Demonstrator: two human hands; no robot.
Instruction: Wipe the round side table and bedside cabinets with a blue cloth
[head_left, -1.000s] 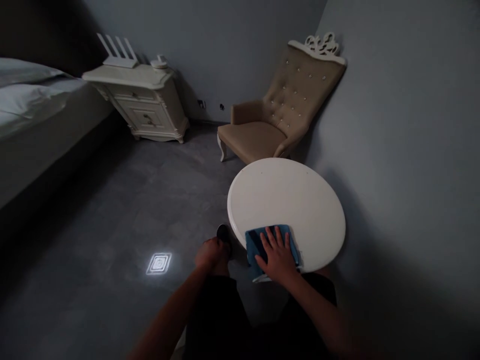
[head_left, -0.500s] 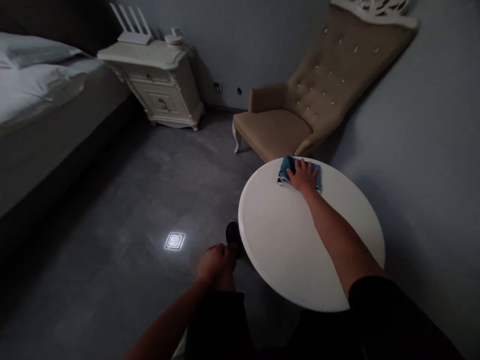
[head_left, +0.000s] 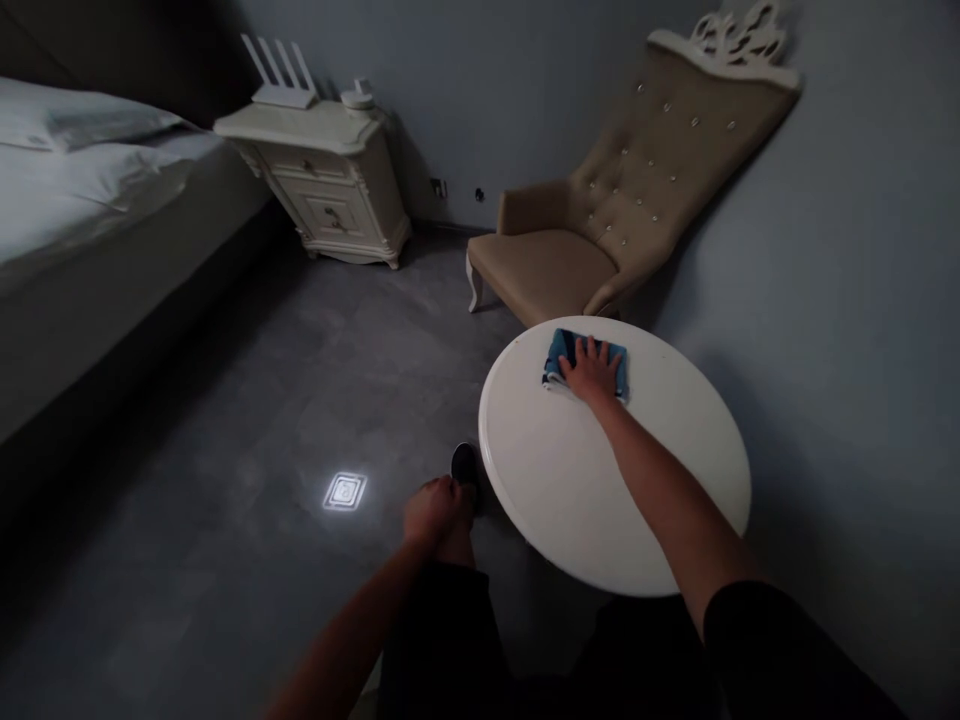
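My right hand (head_left: 591, 370) lies flat on a folded blue cloth (head_left: 621, 372), its fingers spread and pressing on it. Dark patches and a white edge show on the cloth, and the palm hides its middle. Under the cloth is a round white table (head_left: 570, 470), near its far side. Down by my bare leg, left of the table, my left hand (head_left: 431, 510) is closed with its fingers curled in. Whatever those fingers hold, if anything, is hidden.
Beyond the table stands a tan tufted armchair (head_left: 547, 265) with a carved white crest. A white nightstand (head_left: 337, 190) carries a router (head_left: 285, 95) and a small white object (head_left: 358, 98). The bed (head_left: 112, 210) is at left. A bright square pattern (head_left: 345, 491) shows on the grey floor.
My right hand and the cloth have slid a little toward me across the tabletop. The view has shifted slightly. My left hand stays beside my leg, still closed.
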